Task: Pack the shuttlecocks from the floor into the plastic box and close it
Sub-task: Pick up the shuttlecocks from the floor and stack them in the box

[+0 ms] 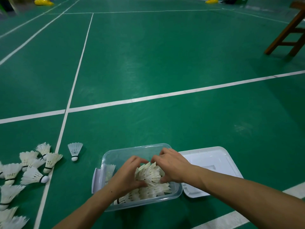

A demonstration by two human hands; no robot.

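Floor (pixel 165 55): green, white court lines (pixel 148 97). Plastic box (pixel 132 152): clear, with pale lavender latch (pixel 95 180) on its left end. Lid (pixel 206 156) right of box: white. Shuttlecocks (pixel 33 166) left of box: white feathers, white cork, dark band. Far behind box: brown wooden stool (pixel 287 33), yellow bases (pixel 43 2).

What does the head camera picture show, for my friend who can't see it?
Two hands, left hand and right hand, hold a bunch of shuttlecocks over a clear plastic box. Its white lid lies beside it; more loose shuttlecocks lie on the green floor.
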